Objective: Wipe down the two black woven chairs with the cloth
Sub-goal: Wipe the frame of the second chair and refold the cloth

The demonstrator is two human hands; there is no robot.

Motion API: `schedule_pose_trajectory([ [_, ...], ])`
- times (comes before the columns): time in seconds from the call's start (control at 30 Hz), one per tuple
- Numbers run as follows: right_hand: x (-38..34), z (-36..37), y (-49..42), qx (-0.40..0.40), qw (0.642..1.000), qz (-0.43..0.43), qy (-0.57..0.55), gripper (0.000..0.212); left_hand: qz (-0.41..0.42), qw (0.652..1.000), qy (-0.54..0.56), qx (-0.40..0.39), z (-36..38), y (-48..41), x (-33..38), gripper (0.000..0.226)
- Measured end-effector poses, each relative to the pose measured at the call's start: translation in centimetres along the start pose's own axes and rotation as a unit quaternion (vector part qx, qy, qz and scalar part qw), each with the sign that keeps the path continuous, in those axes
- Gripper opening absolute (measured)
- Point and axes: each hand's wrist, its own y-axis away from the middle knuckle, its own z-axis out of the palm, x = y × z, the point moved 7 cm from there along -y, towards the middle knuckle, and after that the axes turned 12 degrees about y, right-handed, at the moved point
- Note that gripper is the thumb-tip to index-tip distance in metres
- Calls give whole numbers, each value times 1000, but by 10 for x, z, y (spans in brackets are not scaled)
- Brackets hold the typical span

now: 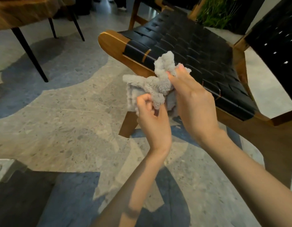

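The speckled floor (60,128) is being looked down on, with the chair (199,51) being faced at a slant. Its black woven seat is not being touched. The grey cloth (151,86) is being held in the air, in front of the seat's near rail, and is being kept off the floor. It is being bunched between both hands. An upper fold is being pinched by the right hand (194,102) between thumb and fingers, while a lower edge is being gripped by the curled fingers of the left hand (151,118). Judging by this, it is being refolded into a pad for wiping the weave. A second chair is not being shown clearly.
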Motion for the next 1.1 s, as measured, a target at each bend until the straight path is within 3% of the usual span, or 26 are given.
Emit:
schedule_pose_trajectory([
  [0.13, 23, -5, 29, 26, 1000, -6, -6, 35, 39, 996, -1, -78, 0, 18, -3, 33],
  [0.23, 42, 1, 49, -6, 998, 31, -50, 31, 60, 987, -44, -139, 2, 22, -8, 33],
  [0.43, 70, 7, 75, -128, 975, 111, -147, 31, -62, 945, -177, -267, 13, 29, -23, 25],
  [0.77, 80, -66, 12, -293, 911, 186, -222, 36, -247, 876, -291, -294, 60, -12, 62, 24],
  [1.0, 83, -183, -102, -300, 891, 252, -230, 38, -286, 872, -275, -286, 151, -83, 193, 23],
  [1.1, 82, -240, -160, -305, 893, 256, -211, 40, -296, 869, -296, -262, 190, -120, 256, 34],
])
